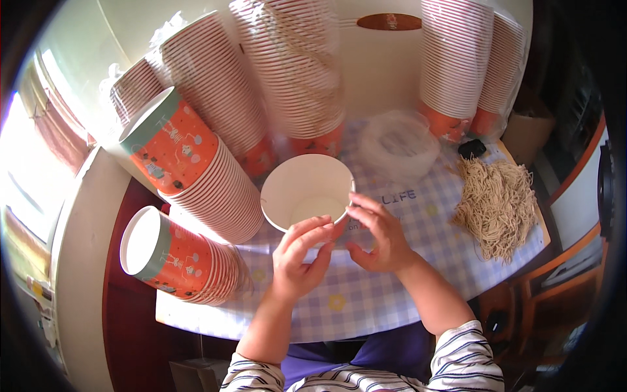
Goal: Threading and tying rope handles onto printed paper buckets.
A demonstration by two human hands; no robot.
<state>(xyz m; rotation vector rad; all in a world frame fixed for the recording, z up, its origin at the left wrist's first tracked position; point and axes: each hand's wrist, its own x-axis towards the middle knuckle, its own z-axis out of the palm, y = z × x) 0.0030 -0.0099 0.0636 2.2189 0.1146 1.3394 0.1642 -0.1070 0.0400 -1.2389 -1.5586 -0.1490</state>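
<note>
Open paper tub (304,186), left fingers (305,234) at its near rim, right fingers (367,204) at its right, both grips unclear

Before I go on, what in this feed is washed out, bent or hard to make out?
Head view: window at far left blown out to white; head view: front edge of the checked tablecloth bows, rim falls to black; head view: translucent plastic behind looks hazy, outline vague; head view: paper tub's rim mid-picture reads clearly.
</note>
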